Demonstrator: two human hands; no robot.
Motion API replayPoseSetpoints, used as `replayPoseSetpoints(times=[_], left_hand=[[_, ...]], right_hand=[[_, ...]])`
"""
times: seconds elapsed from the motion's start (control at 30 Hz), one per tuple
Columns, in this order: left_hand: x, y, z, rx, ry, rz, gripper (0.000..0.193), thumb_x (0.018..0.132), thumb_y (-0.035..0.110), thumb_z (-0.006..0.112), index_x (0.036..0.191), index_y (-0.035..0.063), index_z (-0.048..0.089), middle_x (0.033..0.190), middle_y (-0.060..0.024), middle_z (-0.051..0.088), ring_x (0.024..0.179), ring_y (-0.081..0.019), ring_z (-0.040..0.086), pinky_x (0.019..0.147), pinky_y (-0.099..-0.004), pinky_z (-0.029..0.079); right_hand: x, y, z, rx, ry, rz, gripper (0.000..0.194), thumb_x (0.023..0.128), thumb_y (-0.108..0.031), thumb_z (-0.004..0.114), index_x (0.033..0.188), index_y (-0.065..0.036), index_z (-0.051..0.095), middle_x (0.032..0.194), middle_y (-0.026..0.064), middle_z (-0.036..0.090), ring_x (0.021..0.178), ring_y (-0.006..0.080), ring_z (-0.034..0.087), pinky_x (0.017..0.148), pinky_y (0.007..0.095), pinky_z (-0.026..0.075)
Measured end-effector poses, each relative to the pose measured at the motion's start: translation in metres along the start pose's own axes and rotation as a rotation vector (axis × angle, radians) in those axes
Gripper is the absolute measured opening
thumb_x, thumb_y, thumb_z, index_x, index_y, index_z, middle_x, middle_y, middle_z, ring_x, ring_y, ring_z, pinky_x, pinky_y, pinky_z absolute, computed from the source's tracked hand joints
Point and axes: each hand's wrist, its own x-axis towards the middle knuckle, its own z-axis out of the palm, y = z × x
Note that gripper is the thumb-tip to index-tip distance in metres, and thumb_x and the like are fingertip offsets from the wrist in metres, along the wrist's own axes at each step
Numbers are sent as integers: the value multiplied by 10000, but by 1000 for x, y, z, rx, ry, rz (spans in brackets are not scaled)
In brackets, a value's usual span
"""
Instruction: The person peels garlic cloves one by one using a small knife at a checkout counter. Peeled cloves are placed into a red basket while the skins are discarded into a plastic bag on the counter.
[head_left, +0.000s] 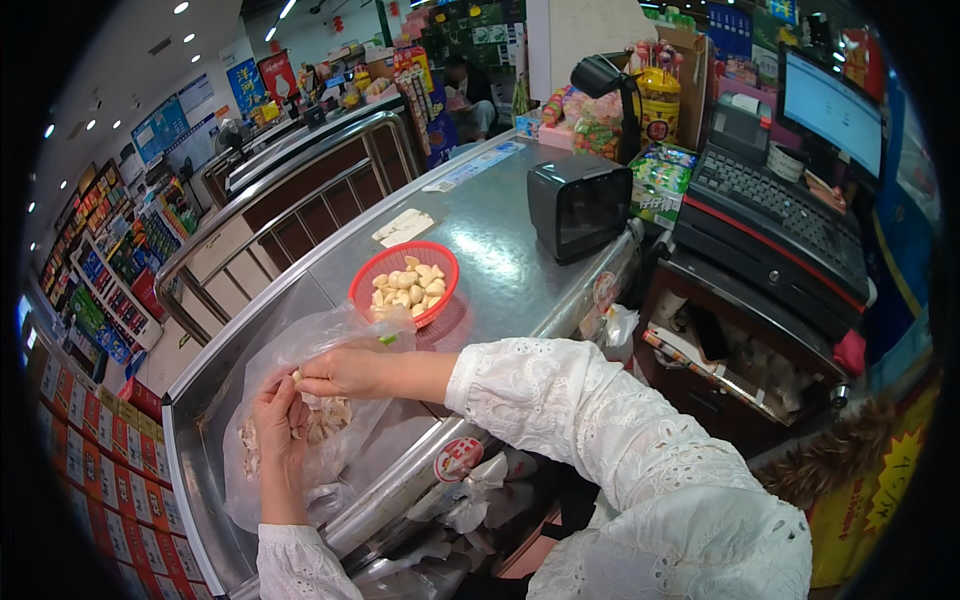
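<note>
My left hand (279, 412) and my right hand (341, 371) meet over an open clear plastic bag (255, 375). Pinched between their fingertips is a small pale garlic clove (298, 376). Papery garlic skins (326, 421) lie in the bag below, partly hidden by my hands. Just beyond the bag, a red plastic basket (360, 281) holds many peeled garlic cloves (409, 285). The bag's edge reaches up against the basket's near side.
The metal checkout counter (487, 217) bears a black barcode scanner (577, 206) and a pale paper piece (403, 227). To the right are a keyboard (772, 199) and a monitor (829, 112). A steel railing (277, 195) runs along the left. Plastic bags (480, 487) hang at the near edge.
</note>
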Motion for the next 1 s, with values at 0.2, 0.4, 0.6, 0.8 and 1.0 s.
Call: replayPoseSetpoints(times=[0.2, 0.4, 0.6, 0.8, 1.0], left_hand=[[-1, 2, 3, 15, 22, -12, 190, 833, 118, 598, 995, 19, 586, 559, 44, 453, 386, -26, 287, 367, -185, 216], [-2, 2, 4, 12, 4, -33, 194, 834, 107, 592, 1005, 17, 583, 559, 49, 446, 388, -21, 280, 366, -183, 207], [-1, 3, 3, 0, -15, -49, 207, 826, 105, 601, 1013, 17, 580, 562, 53, 445, 386, -19, 271, 363, -180, 198], [-2, 4, 6, -13, 14, -56, 196, 836, 98, 588, 1012, 13, 573, 555, 49, 452, 384, -16, 275, 363, -174, 204], [0, 2, -3, -22, 24, -24, 181, 835, 91, 588, 1001, 20, 582, 671, 8, 540, 393, -22, 313, 368, -172, 229]], right_hand=[[1, 2, 0, -20, 13, 28, 337, 856, -408, 465, 789, -111, 607, 731, 111, 622, 696, 330, 590, 601, 418, 448], [2, 2, -1, -24, 15, 45, 352, 859, -407, 459, 779, -97, 603, 731, 121, 621, 695, 336, 589, 605, 423, 447], [3, 2, -3, -8, -24, 92, 353, 835, -425, 443, 851, -134, 642, 811, 138, 637, 763, 350, 597, 666, 433, 466], [2, 0, -5, -15, -43, 116, 352, 836, -430, 444, 850, -138, 641, 807, 136, 636, 758, 349, 596, 663, 431, 466], [1, -1, -3, 20, -81, 26, 348, 849, -435, 453, 867, -133, 624, 795, 108, 631, 745, 332, 593, 651, 413, 460]])
